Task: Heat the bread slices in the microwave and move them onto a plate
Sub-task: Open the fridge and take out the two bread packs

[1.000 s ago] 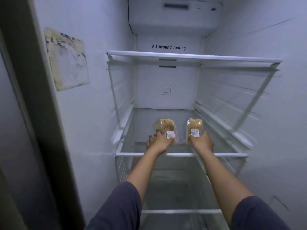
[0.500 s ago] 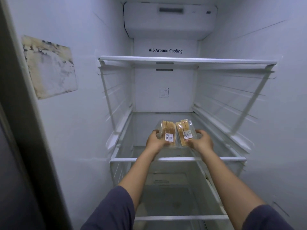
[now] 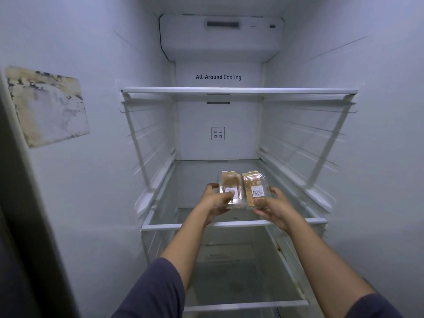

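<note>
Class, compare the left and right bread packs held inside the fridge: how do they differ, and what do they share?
The left pack has its white label partly under the thumb of the left hand; the right pack shows its barcode label fully. The left pack lies straight; the right pack, in the right hand, tilts slightly. Both are clear-wrapped tan bread, side by side.

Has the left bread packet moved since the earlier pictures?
Yes. The left bread packet has shifted right: earlier centred below the back-wall vent, it is now right of that vent, beside the right bread packet.
</note>
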The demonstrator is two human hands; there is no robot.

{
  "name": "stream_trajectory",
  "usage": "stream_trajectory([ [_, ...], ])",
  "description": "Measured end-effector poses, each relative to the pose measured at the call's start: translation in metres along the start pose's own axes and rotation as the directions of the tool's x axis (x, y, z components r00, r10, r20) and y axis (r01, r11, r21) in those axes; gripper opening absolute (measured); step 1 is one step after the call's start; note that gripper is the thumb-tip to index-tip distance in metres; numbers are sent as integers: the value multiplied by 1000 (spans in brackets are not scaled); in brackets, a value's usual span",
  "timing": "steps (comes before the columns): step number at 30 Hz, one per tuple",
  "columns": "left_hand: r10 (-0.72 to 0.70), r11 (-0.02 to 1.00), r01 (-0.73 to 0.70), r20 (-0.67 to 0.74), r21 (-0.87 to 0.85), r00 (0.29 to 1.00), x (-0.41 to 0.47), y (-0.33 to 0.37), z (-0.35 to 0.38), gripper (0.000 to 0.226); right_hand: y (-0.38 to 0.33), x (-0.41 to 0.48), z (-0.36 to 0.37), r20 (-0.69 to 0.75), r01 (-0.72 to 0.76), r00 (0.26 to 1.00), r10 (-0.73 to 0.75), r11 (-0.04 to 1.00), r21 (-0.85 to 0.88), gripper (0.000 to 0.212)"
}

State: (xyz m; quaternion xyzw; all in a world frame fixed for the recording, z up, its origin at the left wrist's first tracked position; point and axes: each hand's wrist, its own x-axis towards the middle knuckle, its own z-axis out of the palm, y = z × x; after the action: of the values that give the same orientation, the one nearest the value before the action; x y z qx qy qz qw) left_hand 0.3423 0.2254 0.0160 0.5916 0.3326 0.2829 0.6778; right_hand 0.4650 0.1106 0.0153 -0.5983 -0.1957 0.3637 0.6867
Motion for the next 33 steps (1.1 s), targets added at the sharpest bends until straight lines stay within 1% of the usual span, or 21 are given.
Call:
stream_trajectory([
  [4, 14, 998, -11, 35, -63, 999, 1, -5, 5, 66, 4, 2, -1, 14, 11, 1000, -11, 999, 30, 68],
  [8, -1, 982, 21, 107, -190, 994, -8, -3, 7, 74, 6, -2, -1, 16, 21, 1000, -23, 996, 88, 67],
  [10, 11, 969, 16, 110, -248, 994, -13, -8, 7, 76, 8, -8, 0, 0, 39, 999, -39, 995, 92, 68],
  [13, 42, 966, -19, 85, -256, 995, -29, -16, 5, 77, 12, -23, 1, -44, 84, 996, -80, 992, 93, 69],
  [16, 88, 965, -60, 100, -257, 991, -58, -19, 2, 77, 12, -48, 3, -57, 120, 992, -115, 989, 86, 71],
  [20, 160, 959, -125, 125, -255, 979, -116, -21, -12, 82, 16, -103, 8, -55, 173, 984, -168, 979, 109, 72],
  [23, 222, 952, -181, 145, -248, 964, -175, -25, -25, 83, 31, -158, 10, -21, 238, 971, -237, 967, 91, 69],
  [25, 252, 951, -214, 157, -224, 955, -215, -32, -35, 86, 43, -197, 10, -26, 276, 961, -275, 958, 82, 71],
  [29, 257, 962, -237, 155, -138, 954, -302, -61, -62, 96, 75, -280, 10, -36, 322, 946, -321, 944, 64, 74],
  [33, 238, 970, -231, 117, -74, 964, -404, -88, -92, 94, 112, -360, 17, -59, 293, 955, -290, 954, 66, 76],
])
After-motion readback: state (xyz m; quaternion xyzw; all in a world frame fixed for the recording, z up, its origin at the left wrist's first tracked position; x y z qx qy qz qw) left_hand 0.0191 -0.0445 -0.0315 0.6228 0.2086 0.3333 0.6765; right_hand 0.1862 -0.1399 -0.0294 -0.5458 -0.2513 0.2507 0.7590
